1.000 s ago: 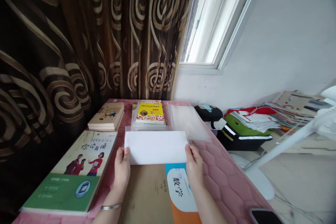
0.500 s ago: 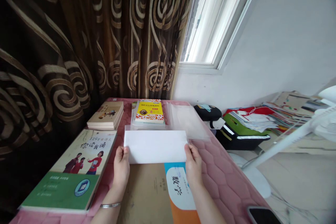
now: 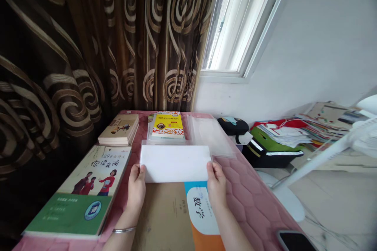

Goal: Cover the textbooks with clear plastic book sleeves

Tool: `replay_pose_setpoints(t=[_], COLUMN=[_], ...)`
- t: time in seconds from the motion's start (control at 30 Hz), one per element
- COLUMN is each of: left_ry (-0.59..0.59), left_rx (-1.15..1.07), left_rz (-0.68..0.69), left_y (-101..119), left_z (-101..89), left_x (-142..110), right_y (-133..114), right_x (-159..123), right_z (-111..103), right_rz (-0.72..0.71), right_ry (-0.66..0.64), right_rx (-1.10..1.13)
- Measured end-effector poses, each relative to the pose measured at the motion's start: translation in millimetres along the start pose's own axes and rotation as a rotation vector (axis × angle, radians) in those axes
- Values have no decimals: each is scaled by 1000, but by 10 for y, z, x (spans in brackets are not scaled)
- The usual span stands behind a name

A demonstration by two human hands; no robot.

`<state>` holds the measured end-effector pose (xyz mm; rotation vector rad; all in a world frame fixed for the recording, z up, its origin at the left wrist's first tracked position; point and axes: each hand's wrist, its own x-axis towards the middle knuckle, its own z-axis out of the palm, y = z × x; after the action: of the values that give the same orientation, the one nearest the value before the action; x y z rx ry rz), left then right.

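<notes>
A blank white sheet [image 3: 176, 163] with a clear plastic margin along its upper edge spans both hands. My left hand [image 3: 137, 188] pinches its left end, thumb on top; my right hand [image 3: 216, 184] grips the right end the same way. Their other fingers are mostly hidden behind it. Directly below, between my forearms, lies a book with a plain brown panel [image 3: 165, 215] and a blue, white and orange strip [image 3: 202, 213] printed with large Chinese characters. Whether the white sheet belongs to this book I cannot tell.
Left are a large green-and-cream book [image 3: 79, 192] and a stack of small tan books [image 3: 118, 130]. Behind stands a yellow-covered book [image 3: 167, 125] beside clear plastic covers [image 3: 209, 135]. A phone [image 3: 296, 240] lies at the pink table's [image 3: 253, 192] right edge, near a white fan [image 3: 312, 164].
The white sheet and both hands stay almost still, with only a very slight shift. The grip on both ends is the same.
</notes>
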<state>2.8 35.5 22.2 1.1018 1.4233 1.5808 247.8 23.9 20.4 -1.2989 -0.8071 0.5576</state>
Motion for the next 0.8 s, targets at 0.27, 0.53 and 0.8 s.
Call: replay_pose_setpoints(t=[0.27,0.53,0.8], left_ry=[30,42,26], left_rx=[-8,-32,-50], left_rz=[17,13,-9], left_y=[-35,-26,4], left_z=[16,30,26], left_x=[2,-3,1], right_y=[22,53,25], right_x=[11,6,3], right_z=[-8,-7,-11], right_rz=[-6,8,0], right_ry=[-5,-19,-26], right_rx=[-65,-31,-36])
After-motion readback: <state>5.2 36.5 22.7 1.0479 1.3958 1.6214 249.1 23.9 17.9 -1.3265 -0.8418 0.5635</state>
